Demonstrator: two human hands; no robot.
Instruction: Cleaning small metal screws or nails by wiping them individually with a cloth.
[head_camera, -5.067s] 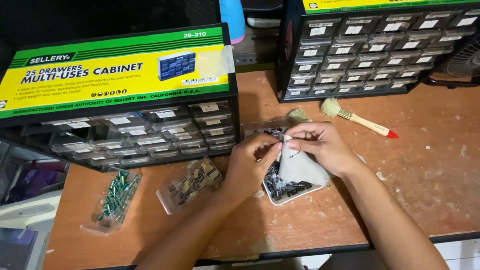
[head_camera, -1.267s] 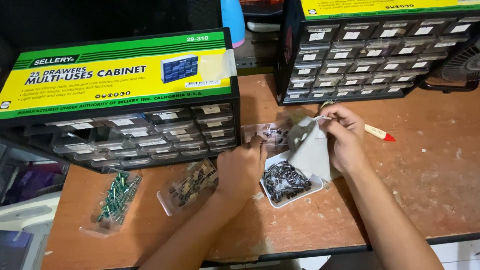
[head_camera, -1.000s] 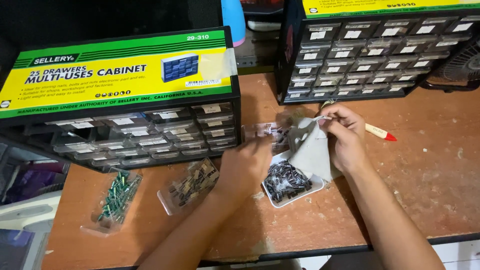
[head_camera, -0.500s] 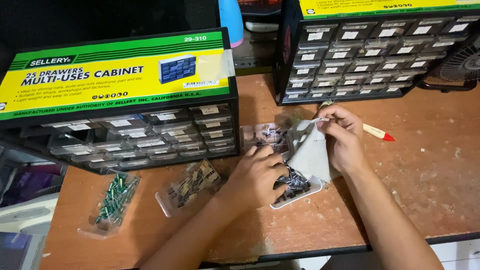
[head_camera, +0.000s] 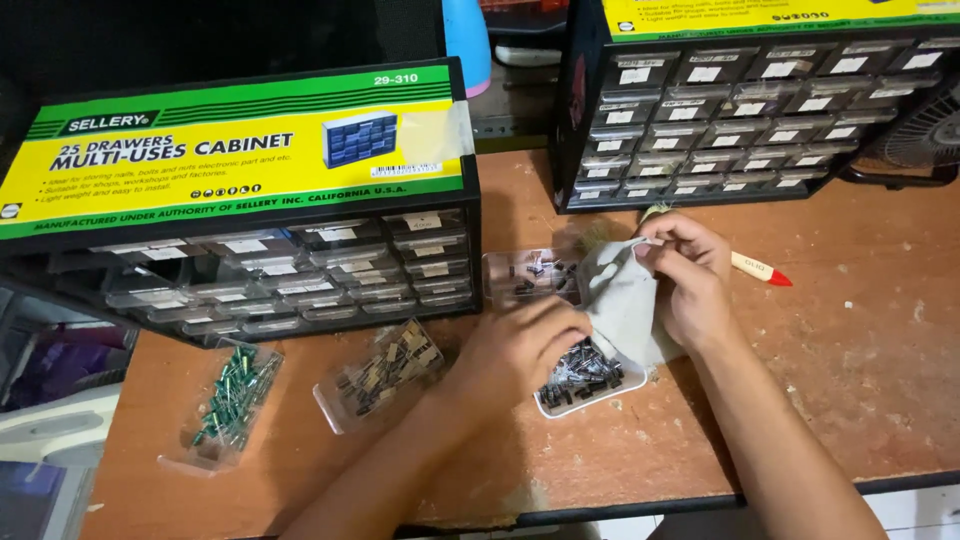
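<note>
My left hand (head_camera: 520, 345) rests on the near end of a clear plastic drawer tray (head_camera: 590, 395) filled with small dark electronic parts (head_camera: 580, 368), fingers curled over its contents. Whether it grips any parts is hidden. My right hand (head_camera: 690, 275) pinches the top corner of a grey cloth (head_camera: 622, 305) that hangs down into the same tray. A second clear tray with dark parts (head_camera: 528, 275) lies just behind, against the left cabinet.
Two black multi-drawer cabinets stand on the wooden table: a left cabinet (head_camera: 240, 200) under a green-yellow label and a right cabinet (head_camera: 760, 100) at the back. A tray of green parts (head_camera: 228, 400) and a tray of tan parts (head_camera: 385, 372) lie at the left. A red-tipped brush (head_camera: 755, 268) lies behind my right hand.
My left hand has moved right from beside the tray onto its dark parts. The right hand keeps holding the cloth, now lifted by its corner instead of pressed into the tray.
</note>
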